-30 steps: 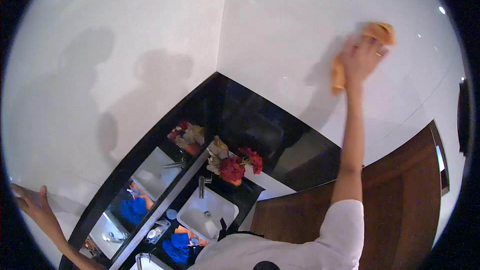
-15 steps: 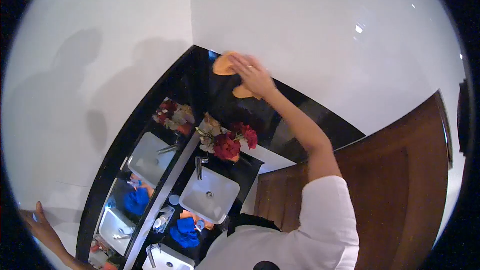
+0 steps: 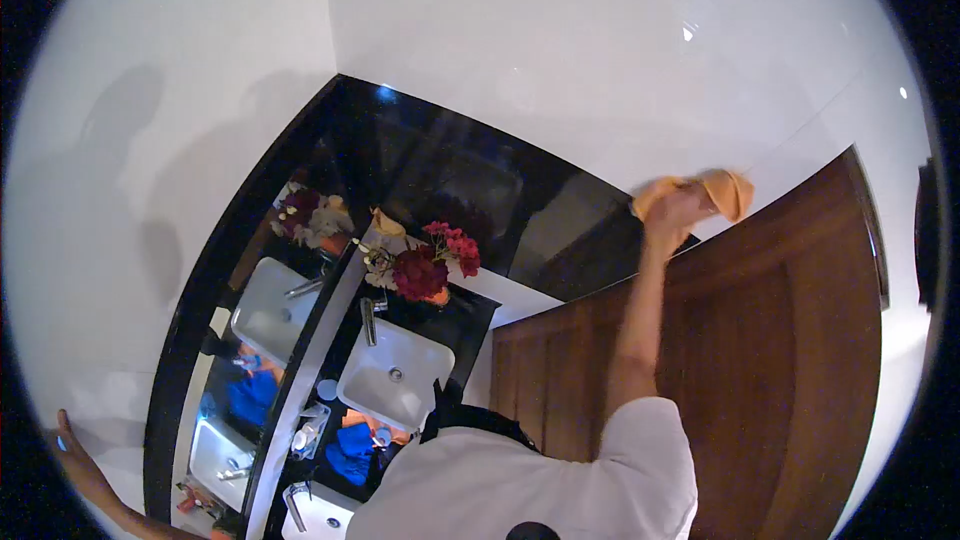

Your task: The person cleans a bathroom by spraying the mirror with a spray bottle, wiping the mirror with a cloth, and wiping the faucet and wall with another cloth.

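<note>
My right hand (image 3: 680,210) grips an orange cloth (image 3: 728,194) at the right. The cloth bunches out on both sides of the fingers and lies against the white wall, by the right end of the black glossy band (image 3: 450,150) and just above the brown wooden door (image 3: 740,340). At the far lower left, my left hand (image 3: 75,452) is held up by the pale wall with nothing visible in it. Its thumb stands apart, and the dark rim of the view hides part of the fingers.
Red and white flowers (image 3: 420,270) stand behind a white sink (image 3: 396,376) with a chrome tap (image 3: 371,320). A second sink (image 3: 322,515) sits lower down. Between them lie a blue cloth (image 3: 350,453) and small bottles (image 3: 308,434). A black-framed mirror (image 3: 165,420) runs along the left.
My right hand has swept the orange cloth rightward and down, from the band's upper left corner to its right end. The whole view has shifted a little. My left hand stays at the lower left.
</note>
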The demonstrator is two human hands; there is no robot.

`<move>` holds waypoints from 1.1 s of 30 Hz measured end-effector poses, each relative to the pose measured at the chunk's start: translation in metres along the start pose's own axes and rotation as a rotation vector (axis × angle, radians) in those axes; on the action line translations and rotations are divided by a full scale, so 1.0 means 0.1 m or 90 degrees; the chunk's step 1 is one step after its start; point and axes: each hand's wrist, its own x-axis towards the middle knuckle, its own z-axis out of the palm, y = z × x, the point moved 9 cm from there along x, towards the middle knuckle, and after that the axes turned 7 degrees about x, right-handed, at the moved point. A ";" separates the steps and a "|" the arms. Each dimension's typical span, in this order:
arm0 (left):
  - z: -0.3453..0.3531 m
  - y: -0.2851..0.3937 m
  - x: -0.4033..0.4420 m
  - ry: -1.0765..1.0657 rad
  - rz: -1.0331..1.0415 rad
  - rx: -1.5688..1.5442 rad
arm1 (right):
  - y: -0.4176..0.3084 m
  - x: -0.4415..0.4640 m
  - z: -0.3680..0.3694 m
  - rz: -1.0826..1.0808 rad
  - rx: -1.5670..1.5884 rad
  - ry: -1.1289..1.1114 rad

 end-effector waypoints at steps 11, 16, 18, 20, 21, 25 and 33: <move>-1.15 0.85 0.25 0.241 -0.055 0.152 | -1.94 0.51 -4.70 -0.285 1.422 0.136; -1.34 1.08 0.34 0.184 -0.055 0.171 | -1.31 0.29 -4.76 -0.507 1.030 0.492; -1.28 0.99 0.30 0.217 -0.028 0.183 | -1.34 0.30 -4.34 -0.478 1.155 0.445; -1.29 1.06 0.31 0.253 -0.008 0.194 | -1.14 0.25 -3.37 -0.419 1.181 0.429; -1.28 1.04 0.31 0.213 -0.037 0.174 | -0.64 0.30 -2.79 -0.348 1.256 0.444; -1.15 0.86 0.32 0.192 -0.104 0.077 | 0.40 0.70 -0.93 -0.059 0.933 0.161; -1.14 0.87 0.24 0.251 -0.202 -0.029 | 0.68 1.15 -1.54 0.323 1.173 0.349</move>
